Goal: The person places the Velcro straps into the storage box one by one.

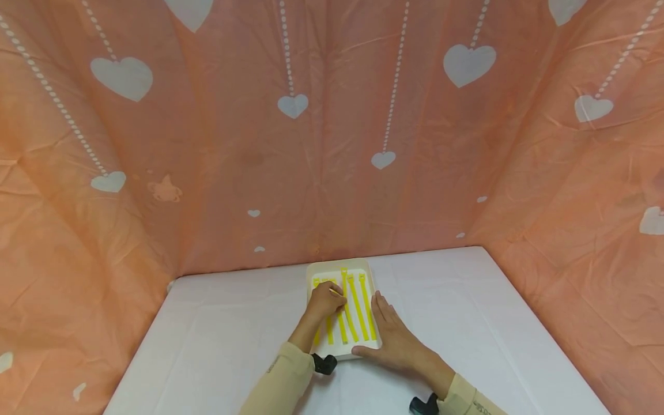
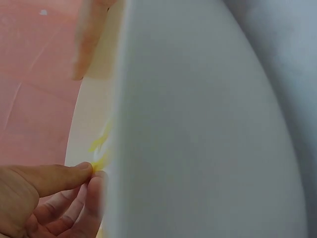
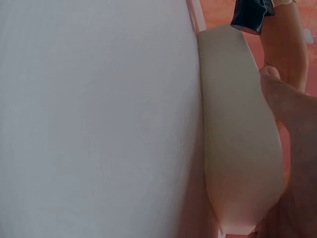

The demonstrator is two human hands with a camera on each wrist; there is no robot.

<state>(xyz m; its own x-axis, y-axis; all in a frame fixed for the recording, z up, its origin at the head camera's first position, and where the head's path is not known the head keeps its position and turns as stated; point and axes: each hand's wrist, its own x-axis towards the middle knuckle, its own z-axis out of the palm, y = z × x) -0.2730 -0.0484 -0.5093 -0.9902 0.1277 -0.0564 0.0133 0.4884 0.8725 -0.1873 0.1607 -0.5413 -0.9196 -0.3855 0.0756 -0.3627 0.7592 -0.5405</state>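
A shallow cream tray (image 1: 339, 353) lies on the table, with several yellow cable ties (image 1: 368, 305) laid lengthwise in it, their slotted heads toward the far end. My left hand (image 1: 325, 298) reaches over the tray's left half and pinches one yellow cable tie (image 2: 99, 162) between thumb and index finger; its fingers hide parts of those beneath. At the tray's right side rests my right hand (image 1: 394, 337), fingers straight along the edge and thumb over the near right corner. The right wrist view shows the tray's outer wall beside that hand's thumb (image 3: 271, 74).
A white cloth covers the table (image 1: 233, 334). Orange curtains (image 1: 321, 190) with white hearts rise behind and at both sides, close to the tray's far end. A black wrist-camera mount (image 1: 324, 364) sits at the left wrist, another (image 1: 424, 404) at the right.
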